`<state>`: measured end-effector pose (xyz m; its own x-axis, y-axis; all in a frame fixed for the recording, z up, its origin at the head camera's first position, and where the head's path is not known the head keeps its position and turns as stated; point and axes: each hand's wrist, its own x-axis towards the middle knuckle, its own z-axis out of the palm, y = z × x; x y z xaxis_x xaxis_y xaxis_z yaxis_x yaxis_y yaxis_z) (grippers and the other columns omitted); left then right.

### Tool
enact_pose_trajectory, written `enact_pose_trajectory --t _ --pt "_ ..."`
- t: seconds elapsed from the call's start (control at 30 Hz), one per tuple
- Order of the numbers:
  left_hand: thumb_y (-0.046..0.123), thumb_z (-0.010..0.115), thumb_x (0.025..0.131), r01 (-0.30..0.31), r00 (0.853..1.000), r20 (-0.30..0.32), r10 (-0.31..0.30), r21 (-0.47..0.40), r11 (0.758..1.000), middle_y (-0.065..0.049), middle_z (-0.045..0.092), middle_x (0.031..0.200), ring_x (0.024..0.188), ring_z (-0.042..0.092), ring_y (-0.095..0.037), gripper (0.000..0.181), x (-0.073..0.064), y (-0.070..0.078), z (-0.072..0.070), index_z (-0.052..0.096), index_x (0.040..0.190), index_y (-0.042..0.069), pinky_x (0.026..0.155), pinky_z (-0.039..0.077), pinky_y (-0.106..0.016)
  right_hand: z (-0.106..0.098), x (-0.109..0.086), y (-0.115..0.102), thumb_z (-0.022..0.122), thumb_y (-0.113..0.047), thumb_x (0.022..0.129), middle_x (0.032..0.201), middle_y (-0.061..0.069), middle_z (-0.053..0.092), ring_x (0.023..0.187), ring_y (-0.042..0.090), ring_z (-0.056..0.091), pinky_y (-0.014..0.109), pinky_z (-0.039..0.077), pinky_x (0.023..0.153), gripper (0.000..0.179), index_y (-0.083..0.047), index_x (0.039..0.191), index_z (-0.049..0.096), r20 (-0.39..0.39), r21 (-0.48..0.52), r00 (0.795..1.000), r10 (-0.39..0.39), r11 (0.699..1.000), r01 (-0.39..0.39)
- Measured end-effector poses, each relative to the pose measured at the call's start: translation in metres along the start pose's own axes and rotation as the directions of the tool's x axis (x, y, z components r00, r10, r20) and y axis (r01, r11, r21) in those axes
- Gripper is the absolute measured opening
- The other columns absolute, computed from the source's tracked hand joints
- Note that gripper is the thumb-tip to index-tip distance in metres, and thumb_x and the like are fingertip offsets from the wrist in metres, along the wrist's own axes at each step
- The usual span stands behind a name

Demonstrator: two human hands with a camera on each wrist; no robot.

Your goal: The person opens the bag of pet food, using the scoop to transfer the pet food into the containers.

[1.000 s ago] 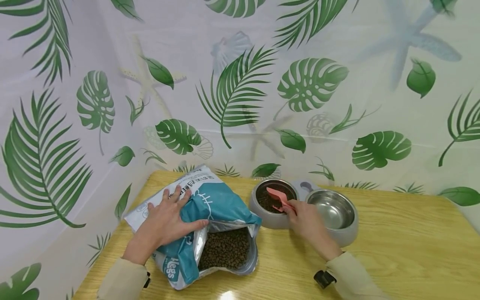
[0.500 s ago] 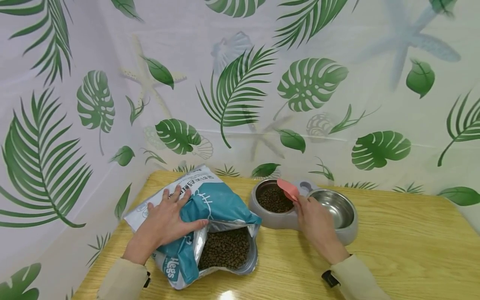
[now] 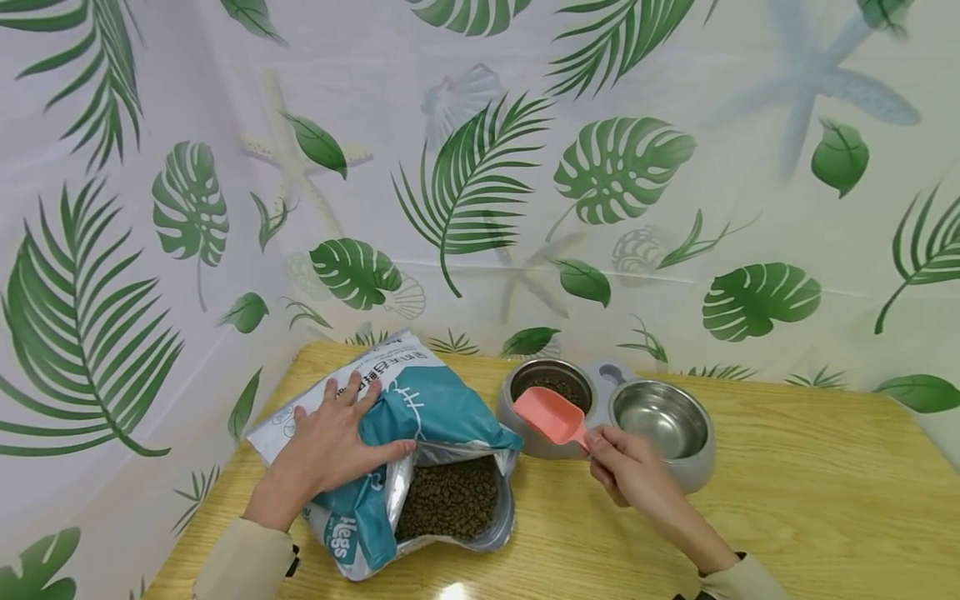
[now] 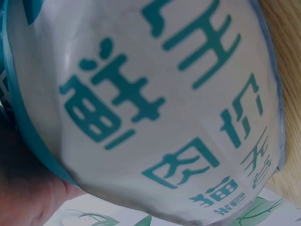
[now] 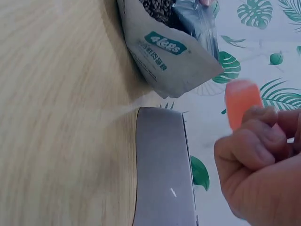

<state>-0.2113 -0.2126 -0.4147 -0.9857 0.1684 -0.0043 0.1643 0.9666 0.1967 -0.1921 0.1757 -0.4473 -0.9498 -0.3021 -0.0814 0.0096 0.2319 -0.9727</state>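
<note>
A teal and white bag of kibble (image 3: 450, 400) lies on its side, its mouth facing the front and showing brown kibble (image 3: 453, 496). My left hand (image 3: 333, 437) rests on top of the bag with fingers spread. In the head view, my right hand (image 3: 633, 471) grips the handle of a pink scoop (image 3: 551, 414), which looks empty and hangs over the near rim of the left bowl. That steel bowl (image 3: 517, 381) holds kibble at its bottom. The right steel bowl (image 3: 663, 421) of the same grey double feeder (image 3: 701, 471) has nothing in it.
The wood-grain table (image 3: 817, 483) carries the bag and feeder. A leaf-patterned curtain (image 3: 480, 192) hangs behind and along the left side. In the right wrist view, the feeder's grey side (image 5: 164, 165) stands close to the bag's printed underside (image 5: 174, 61).
The scoop has tipped out of the left bowl and swung left and toward me, its hollow now facing up. More kibble shows in that bowl. My left hand and the bag stay put.
</note>
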Motion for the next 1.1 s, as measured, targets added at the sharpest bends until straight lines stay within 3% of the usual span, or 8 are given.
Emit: enact_pose_trajectory --t 0.13,0.27,0.4,0.57,0.7,0.83,1.1 --pt "0.086 0.052 0.082 0.000 1.000 -0.004 0.000 0.003 1.000 -0.026 0.029 0.165 0.149 0.025 -0.060 0.109 0.000 0.000 0.000 0.036 0.161 0.012 0.098 0.030 -0.088 0.001 -0.010 -0.001 0.039 -0.030 0.112 0.061 -0.006 0.041 0.047 0.003 0.030 0.021 0.024 0.043 0.045 0.010 0.097 0.049 0.195 0.064 0.980 -0.042 0.998 0.030" --pt "0.086 0.052 0.082 0.000 1.000 -0.003 0.000 0.007 1.000 -0.026 0.030 0.165 0.149 0.025 -0.060 0.109 0.000 0.000 0.000 0.036 0.160 0.012 0.098 0.030 -0.088 0.005 -0.017 0.000 0.038 -0.027 0.113 0.061 -0.008 0.040 0.048 0.001 0.030 0.019 0.023 0.042 0.049 0.019 0.097 0.045 0.317 0.075 0.945 -0.083 0.995 0.063" --pt "0.086 0.052 0.082 -0.001 1.000 0.002 0.001 0.007 1.000 -0.026 0.030 0.165 0.149 0.025 -0.060 0.109 0.000 0.000 0.000 0.036 0.161 0.011 0.098 0.030 -0.088 0.010 -0.019 0.003 0.038 -0.024 0.113 0.061 -0.007 0.038 0.046 0.003 0.028 0.023 0.022 0.041 0.048 0.020 0.097 0.047 0.385 0.068 0.918 -0.099 0.995 0.079" --pt "0.085 0.053 0.083 -0.002 1.000 -0.001 0.002 0.007 1.000 -0.026 0.029 0.165 0.149 0.024 -0.059 0.109 0.000 0.000 0.001 0.036 0.161 0.011 0.098 0.029 -0.088 0.015 -0.020 0.008 0.039 -0.024 0.113 0.063 -0.007 0.038 0.045 0.010 0.023 0.029 0.020 0.042 0.048 0.020 0.098 0.049 0.428 0.080 0.900 -0.081 0.995 0.052" --pt "0.085 0.053 0.083 -0.001 1.000 -0.004 0.001 0.010 1.000 -0.026 0.030 0.165 0.150 0.024 -0.059 0.109 0.000 0.000 0.001 0.036 0.161 0.011 0.098 0.029 -0.088 0.022 -0.021 0.011 0.041 -0.024 0.112 0.065 -0.005 0.039 0.049 0.009 0.027 0.029 0.023 0.046 0.046 0.019 0.100 0.053 0.424 0.035 0.904 -0.049 0.999 0.038" --pt "0.085 0.052 0.083 -0.001 1.000 -0.001 0.001 0.007 1.000 -0.026 0.029 0.165 0.149 0.024 -0.059 0.109 0.000 0.000 0.001 0.035 0.161 0.011 0.099 0.029 -0.088 0.031 -0.023 0.012 0.045 -0.025 0.111 0.065 -0.004 0.042 0.053 0.005 0.034 0.025 0.030 0.051 0.042 0.010 0.096 0.061 0.372 -0.086 0.928 -0.005 0.996 0.039" --pt "0.085 0.052 0.083 -0.002 1.000 -0.008 0.002 0.005 1.000 -0.025 0.029 0.166 0.150 0.024 -0.059 0.108 -0.001 -0.001 0.001 0.035 0.161 0.012 0.098 0.030 -0.088 0.054 -0.029 -0.001 0.053 -0.032 0.107 0.064 -0.008 0.044 0.056 0.002 0.037 0.022 0.034 0.054 0.037 -0.007 0.083 0.066 0.228 -0.350 0.974 -0.002 0.933 0.084"
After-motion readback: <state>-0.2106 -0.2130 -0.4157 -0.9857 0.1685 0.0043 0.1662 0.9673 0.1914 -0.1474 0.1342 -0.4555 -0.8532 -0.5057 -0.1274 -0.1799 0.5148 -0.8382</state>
